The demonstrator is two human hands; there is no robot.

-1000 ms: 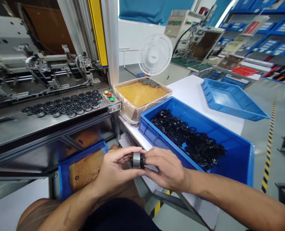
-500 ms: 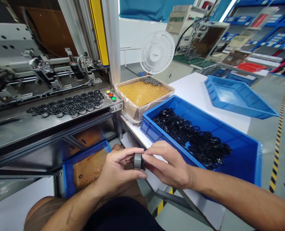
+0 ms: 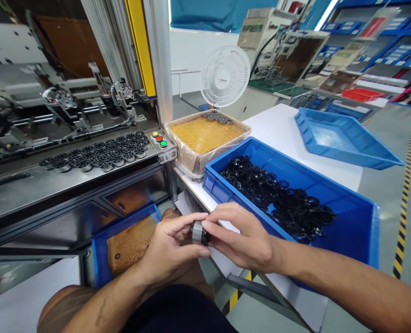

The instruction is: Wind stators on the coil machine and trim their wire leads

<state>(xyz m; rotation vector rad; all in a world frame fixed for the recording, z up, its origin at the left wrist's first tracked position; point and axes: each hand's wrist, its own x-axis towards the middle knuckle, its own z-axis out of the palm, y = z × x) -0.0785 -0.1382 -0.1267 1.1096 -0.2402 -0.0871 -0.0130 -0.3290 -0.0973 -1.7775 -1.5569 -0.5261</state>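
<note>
My left hand [image 3: 169,247] grips a short grey metal stator core [image 3: 197,232], with the thumb below and the fingers above. A black plastic ring [image 3: 205,237] shows on the core's right face. My right hand [image 3: 242,238] is closed on that right side, its fingertips pressed against the ring and the core's upper edge. Both hands are over my lap, just in front of the blue bin [image 3: 330,185], which holds a heap of black plastic rings [image 3: 278,199]. The far face of the core is hidden by my fingers.
Rows of black-and-grey stator cores [image 3: 104,150] stand on the machine's metal ledge [image 3: 25,189], beside a button box [image 3: 165,152]. A plastic-lined carton [image 3: 205,134] holds more cores. A fan [image 3: 225,76], a light blue tray [image 3: 344,138] and a low blue crate [image 3: 97,263] surround the work area.
The stator core has tilted slightly in my fingers, showing more of its black right side. My right fingertips have shifted a little left across it. The camera view has moved slightly.
</note>
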